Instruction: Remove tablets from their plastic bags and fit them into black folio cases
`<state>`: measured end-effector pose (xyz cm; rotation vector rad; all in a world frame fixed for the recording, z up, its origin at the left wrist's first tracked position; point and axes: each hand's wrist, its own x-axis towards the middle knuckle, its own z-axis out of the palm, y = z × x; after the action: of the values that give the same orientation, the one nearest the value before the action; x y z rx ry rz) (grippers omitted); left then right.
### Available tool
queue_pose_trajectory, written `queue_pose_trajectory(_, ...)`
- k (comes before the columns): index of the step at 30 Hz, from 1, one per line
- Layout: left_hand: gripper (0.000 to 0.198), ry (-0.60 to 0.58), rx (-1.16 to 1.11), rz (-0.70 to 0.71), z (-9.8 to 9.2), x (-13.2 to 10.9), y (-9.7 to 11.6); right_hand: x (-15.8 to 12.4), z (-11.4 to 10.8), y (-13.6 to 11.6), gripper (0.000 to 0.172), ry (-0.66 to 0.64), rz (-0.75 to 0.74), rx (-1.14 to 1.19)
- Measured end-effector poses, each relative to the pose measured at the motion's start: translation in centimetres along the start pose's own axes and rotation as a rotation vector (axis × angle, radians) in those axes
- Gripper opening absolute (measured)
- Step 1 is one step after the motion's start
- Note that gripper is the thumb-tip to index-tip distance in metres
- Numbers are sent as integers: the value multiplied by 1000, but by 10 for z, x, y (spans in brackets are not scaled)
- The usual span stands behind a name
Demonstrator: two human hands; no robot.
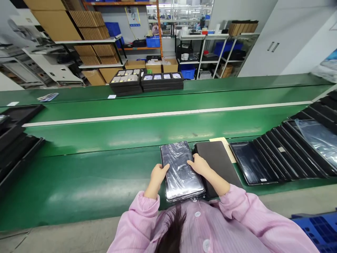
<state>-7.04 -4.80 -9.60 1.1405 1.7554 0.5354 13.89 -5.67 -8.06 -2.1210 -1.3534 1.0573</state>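
A flat dark device wrapped in a clear shiny plastic bag (180, 168) lies on the green work surface (92, 182) just in front of me. My left hand (158, 175) grips its left edge with curled fingers. My right hand (200, 164) presses on its right edge, fingers closed over the bag. Directly right of the bagged device lies a plain black flat pad (219, 160), partly under my right wrist. Pink sleeves cover both arms.
A row of overlapping black trays (284, 154) runs off to the right, one under a clear bag (318, 138). Black trays (15, 140) sit at the left. Stacked trays of small parts (147, 81) stand across the conveyor. A blue crate (319, 228) is lower right.
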Motion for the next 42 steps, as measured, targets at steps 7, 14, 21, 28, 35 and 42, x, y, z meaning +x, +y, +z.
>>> queue_pose_trajectory(7,27,-45,25,31,2,3,-1,-4,-11,-7,46,-112,25,-122)
queue_pose_trajectory(14,37,-88,-25,46,0,-9,13,3,-21,6,43,-122,42,46)
queue_pose_trajectory(21,33,-34,-146,91,6,-22,25,-6,-25,6,37,-219,-55,548)
queue_pose_trajectory(28,44,188,-497,382,-12,-37,60,-27,-39,-11,53,-161,-353,917)
queue_pose_trajectory(35,37,89,-573,1026,-24,-36,57,-28,-38,-16,39,-112,-599,851)
queue_pose_trajectory(42,37,-115,-440,1177,-36,-44,40,-33,-41,-18,42,-216,-1022,759)
